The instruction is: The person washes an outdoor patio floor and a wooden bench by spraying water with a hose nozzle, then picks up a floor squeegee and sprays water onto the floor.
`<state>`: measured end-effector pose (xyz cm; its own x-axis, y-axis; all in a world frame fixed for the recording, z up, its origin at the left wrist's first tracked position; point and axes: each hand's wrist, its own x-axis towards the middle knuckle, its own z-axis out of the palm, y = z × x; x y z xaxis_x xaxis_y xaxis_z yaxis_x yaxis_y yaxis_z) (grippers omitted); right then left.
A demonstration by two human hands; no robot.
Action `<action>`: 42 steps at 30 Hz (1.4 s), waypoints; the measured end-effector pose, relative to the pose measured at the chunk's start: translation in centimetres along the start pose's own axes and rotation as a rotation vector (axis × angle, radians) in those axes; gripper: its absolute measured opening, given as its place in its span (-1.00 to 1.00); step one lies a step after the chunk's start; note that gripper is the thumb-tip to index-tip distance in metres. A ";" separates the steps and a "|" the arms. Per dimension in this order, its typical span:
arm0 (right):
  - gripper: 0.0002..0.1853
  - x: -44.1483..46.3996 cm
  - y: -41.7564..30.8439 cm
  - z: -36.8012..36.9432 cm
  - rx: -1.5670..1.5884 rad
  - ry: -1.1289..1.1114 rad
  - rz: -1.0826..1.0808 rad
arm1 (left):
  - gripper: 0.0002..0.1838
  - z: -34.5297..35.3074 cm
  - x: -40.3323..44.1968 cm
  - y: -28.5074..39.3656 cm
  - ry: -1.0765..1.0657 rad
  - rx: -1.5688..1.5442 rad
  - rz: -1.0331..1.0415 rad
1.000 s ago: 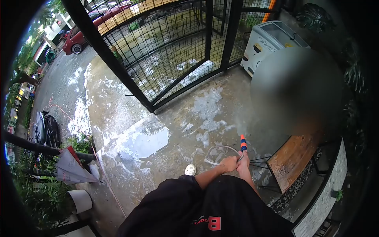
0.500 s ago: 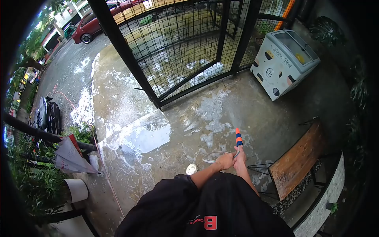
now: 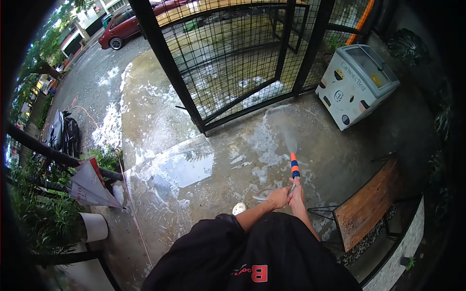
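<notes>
An orange-and-blue hose nozzle [image 3: 294, 167] points away from me over the wet concrete floor [image 3: 233, 165]. My right hand [image 3: 296, 195] is closed around its rear end. Pressed close beside it, my left hand [image 3: 278, 198] is wrapped around the pale hose [image 3: 262, 196], which loops out to the left just above the floor. A misty fan of water [image 3: 290, 138] leaves the nozzle tip towards a patch of white foam [image 3: 264, 145]. The fingers' undersides are hidden.
A black mesh gate [image 3: 228, 63] stands ahead, with a white ice cream freezer [image 3: 357, 87] to its right. A wooden bench [image 3: 366, 203] is close on my right. On the left are a folded umbrella [image 3: 92, 184], a white planter [image 3: 93, 227] and a parked motorcycle [image 3: 63, 133].
A spray of water now shows clearly at the nozzle tip, where none was distinct before. The whole view has shifted slightly. Both hands keep the same grip.
</notes>
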<state>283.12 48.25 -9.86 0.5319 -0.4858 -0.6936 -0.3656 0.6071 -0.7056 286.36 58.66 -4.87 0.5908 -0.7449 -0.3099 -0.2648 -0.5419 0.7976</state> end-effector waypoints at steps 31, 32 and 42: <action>-0.51 -0.9 2.0 -2.2 0.127 0.138 -0.037 | -0.59 1.8 -0.8 -0.4 -0.080 -0.007 0.068; -0.50 -1.1 1.9 -2.3 0.135 0.172 -0.014 | -0.57 2.8 -0.2 -1.4 -0.092 -0.007 0.062; -0.55 -2.4 3.1 -7.6 0.349 0.434 0.023 | -0.58 4.5 -0.6 2.5 -0.340 0.070 0.140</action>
<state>274.92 46.56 -11.51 0.1367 -0.6392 -0.7568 -0.0601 0.7572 -0.6504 281.90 55.94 -5.02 0.2618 -0.8939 -0.3640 -0.3832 -0.4424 0.8108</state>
